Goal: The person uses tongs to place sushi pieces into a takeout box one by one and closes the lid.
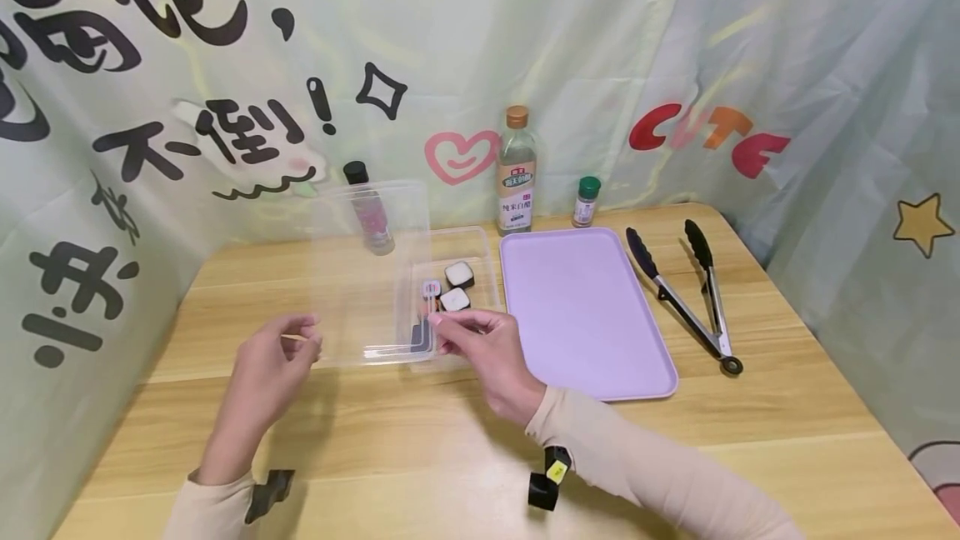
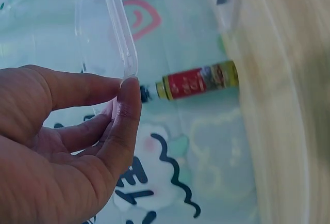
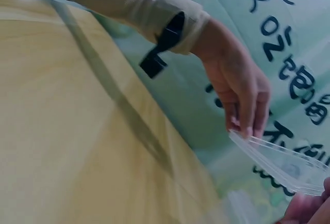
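My left hand (image 1: 273, 365) pinches the near left corner of a clear plastic lid (image 1: 352, 298) between thumb and fingertips. At its near right corner, my right hand (image 1: 487, 357) pinches the same lid. The lid is held above the table, tilted up at the far side. Partly behind it sits a clear plastic container (image 1: 492, 265) with several sushi pieces (image 1: 459, 275) inside. In the left wrist view the lid's edge (image 2: 121, 28) meets the left thumb and finger. Only the right fingers (image 3: 304, 208) show at the corner of the right wrist view.
A lilac tray (image 1: 585, 315) lies right of the container, with black-tipped tongs (image 1: 693, 307) spread beside it. At the back stand a vinegar bottle (image 1: 517, 182), a green-capped jar (image 1: 587, 202) and a dark-capped bottle (image 1: 381, 236), seen partly through the lid. A printed curtain (image 1: 600, 48) borders the wooden table (image 1: 420, 448).
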`<state>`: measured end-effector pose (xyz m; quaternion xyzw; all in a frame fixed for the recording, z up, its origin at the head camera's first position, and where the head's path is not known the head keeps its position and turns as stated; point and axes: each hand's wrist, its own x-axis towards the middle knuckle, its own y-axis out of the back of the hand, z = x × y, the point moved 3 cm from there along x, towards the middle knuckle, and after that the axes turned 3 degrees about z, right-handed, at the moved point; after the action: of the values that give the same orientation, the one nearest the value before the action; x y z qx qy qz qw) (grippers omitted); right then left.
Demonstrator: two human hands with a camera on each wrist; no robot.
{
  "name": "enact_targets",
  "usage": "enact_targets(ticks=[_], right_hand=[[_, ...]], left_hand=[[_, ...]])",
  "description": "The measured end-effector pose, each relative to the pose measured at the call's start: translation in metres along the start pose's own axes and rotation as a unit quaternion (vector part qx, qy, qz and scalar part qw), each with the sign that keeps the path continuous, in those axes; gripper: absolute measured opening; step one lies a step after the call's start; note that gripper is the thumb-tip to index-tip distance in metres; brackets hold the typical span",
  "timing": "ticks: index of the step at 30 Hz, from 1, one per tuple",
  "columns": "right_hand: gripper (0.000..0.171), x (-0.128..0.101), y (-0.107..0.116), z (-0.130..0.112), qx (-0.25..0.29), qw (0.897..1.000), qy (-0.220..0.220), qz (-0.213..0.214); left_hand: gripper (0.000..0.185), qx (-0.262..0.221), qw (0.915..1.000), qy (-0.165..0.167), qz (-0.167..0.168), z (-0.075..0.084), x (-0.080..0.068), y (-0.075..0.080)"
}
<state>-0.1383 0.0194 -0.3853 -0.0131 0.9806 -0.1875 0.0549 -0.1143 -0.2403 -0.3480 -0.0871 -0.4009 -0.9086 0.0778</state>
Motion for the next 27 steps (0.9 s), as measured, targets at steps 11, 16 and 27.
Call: enact_targets(ticks=[11,16,27], right_hand=[[0.015,0.027,0.020,-0.028,0.025,0.997,0.033,0.067],[0.025,0.042,0.030,-0.041,0.020,0.994,0.043,0.096],[0.024,0.059,0.039,-0.063,0.000,0.990,0.080,0.117]], left_hand=[[0.026,-0.030,0.9990,-0.022,-0.025,0.021,0.015,-0.020],[0.025,-0.033,0.9988,-0.017,-0.032,0.030,0.024,-0.031],[0.039,-0.007,0.9988,-0.048,-0.002,0.050,0.048,-0.042]])
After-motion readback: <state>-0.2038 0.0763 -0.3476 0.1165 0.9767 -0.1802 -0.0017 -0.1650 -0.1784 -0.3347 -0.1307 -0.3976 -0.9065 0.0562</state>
